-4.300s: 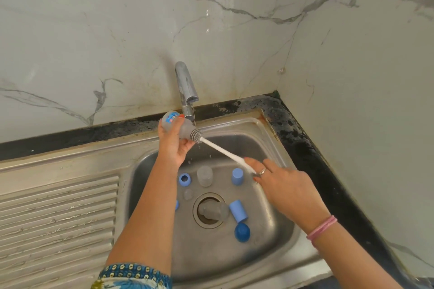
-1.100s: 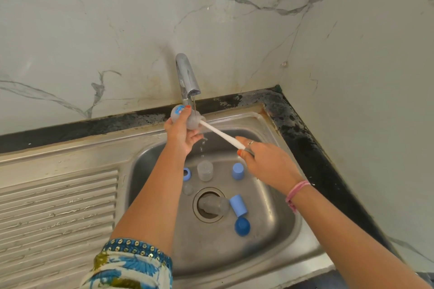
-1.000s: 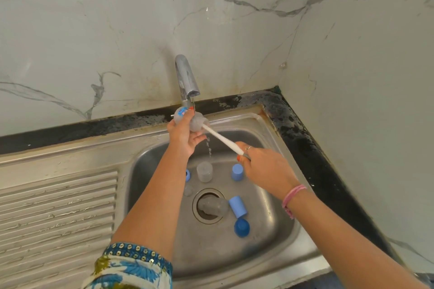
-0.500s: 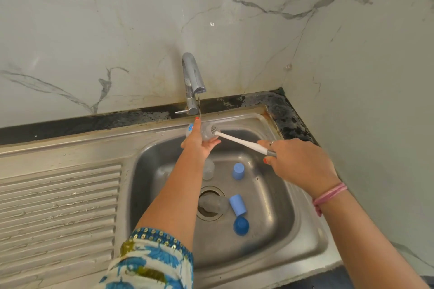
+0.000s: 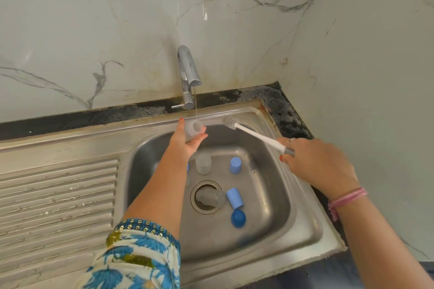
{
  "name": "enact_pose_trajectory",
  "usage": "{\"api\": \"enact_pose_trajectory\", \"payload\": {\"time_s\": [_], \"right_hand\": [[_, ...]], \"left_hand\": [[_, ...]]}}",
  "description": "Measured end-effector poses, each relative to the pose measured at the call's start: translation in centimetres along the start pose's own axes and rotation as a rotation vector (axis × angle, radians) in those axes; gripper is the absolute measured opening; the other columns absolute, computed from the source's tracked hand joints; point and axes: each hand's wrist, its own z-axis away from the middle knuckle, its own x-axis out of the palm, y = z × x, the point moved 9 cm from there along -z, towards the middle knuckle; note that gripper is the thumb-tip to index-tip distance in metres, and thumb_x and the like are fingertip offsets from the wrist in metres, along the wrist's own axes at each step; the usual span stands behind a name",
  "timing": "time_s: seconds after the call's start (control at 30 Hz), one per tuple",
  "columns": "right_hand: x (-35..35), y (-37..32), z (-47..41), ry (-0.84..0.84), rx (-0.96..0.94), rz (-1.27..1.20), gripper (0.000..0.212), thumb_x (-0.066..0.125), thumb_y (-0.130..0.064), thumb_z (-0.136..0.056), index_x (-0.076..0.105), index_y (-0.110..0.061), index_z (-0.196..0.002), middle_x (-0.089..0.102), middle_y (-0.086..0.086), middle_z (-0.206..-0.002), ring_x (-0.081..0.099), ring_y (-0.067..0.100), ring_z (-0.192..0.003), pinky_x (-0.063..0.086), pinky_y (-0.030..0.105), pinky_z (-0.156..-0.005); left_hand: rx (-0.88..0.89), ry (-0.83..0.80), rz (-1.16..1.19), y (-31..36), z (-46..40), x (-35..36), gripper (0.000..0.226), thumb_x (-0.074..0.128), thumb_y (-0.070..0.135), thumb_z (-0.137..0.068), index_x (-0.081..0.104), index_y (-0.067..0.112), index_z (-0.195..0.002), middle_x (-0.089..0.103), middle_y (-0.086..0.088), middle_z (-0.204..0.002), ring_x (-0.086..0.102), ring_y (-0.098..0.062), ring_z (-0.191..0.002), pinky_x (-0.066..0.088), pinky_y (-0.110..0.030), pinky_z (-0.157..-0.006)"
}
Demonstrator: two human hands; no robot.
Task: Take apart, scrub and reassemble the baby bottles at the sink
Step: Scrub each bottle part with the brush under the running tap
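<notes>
Steel sink (image 5: 305,237) with ribbed drainboard (image 5: 58,195) on its left; marble-look walls behind. Tap (image 5: 187,73) runs a thin stream onto the bottle (image 5: 193,128). Left hand (image 5: 185,141) grips the bottle from below and behind, fingers curled round its body, mouth sticking out past the fingers toward the right and toward the camera; long axis roughly level, just under the spout. Right hand (image 5: 314,162) holds the brush (image 5: 256,135) by the handle end, fingers wrapped round it; shaft slants up-left, bristle head clear of the bottle mouth, just to its right. In the basin: clear bottle (image 5: 210,197) lying over the drain, clear cup (image 5: 203,163) upright, two light-blue caps (image 5: 235,164) (image 5: 234,197), dark-blue cap (image 5: 238,218).
</notes>
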Motion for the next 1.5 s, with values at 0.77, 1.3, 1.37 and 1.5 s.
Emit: {"api": "enact_pose_trajectory", "payload": {"time_s": [0.77, 1.3, 1.37, 1.5], "right_hand": [[6.5, 0.2, -1.6, -0.127, 0.049, -0.227, 0.038, 0.053, -0.035, -0.096, 0.052, -0.032, -0.134, 0.053, -0.01, -0.076, 0.056, 0.012, -0.066, 0.047, 0.027, -0.06], [7.1, 0.8, -0.5, -0.142, 0.081, -0.222, 0.031, 0.052, -0.035, -0.097, 0.057, -0.031, -0.128, 0.062, -0.007, -0.084, 0.061, 0.012, -0.069, 0.054, 0.026, -0.067], [7.1, 0.7, -0.5, -0.136, 0.08, -0.225, 0.032, 0.052, -0.034, -0.097, 0.056, -0.031, -0.129, 0.062, -0.007, -0.085, 0.06, 0.011, -0.069, 0.053, 0.024, -0.066], [6.9, 0.5, -0.3, -0.123, 0.075, -0.199, 0.031, 0.051, -0.033, -0.097, 0.056, -0.033, -0.128, 0.058, -0.008, -0.079, 0.058, 0.012, -0.066, 0.044, 0.022, -0.056]], "left_hand": [[-0.107, -0.15, -0.055, -1.8, 2.9, 1.8, 0.048, 0.068, 0.038, -0.089, 0.052, -0.001, -0.112, 0.072, -0.023, -0.086, 0.073, -0.034, -0.074, 0.06, -0.043, -0.056], [0.171, -0.227, -0.195, 1.2, 4.1, 3.1, 0.025, 0.072, 0.018, -0.086, 0.058, 0.011, -0.106, 0.066, -0.012, -0.108, 0.067, -0.024, -0.098, 0.054, -0.044, -0.092], [0.247, -0.248, -0.282, 1.6, 4.4, 3.2, 0.027, 0.071, 0.011, -0.086, 0.059, 0.012, -0.109, 0.065, -0.009, -0.108, 0.066, -0.019, -0.098, 0.054, -0.04, -0.094], [0.421, -0.28, -0.448, 2.3, 5.4, 3.7, 0.059, 0.072, -0.002, -0.081, 0.046, 0.006, -0.133, 0.059, -0.012, -0.122, 0.059, -0.023, -0.111, 0.05, -0.041, -0.099]]}}
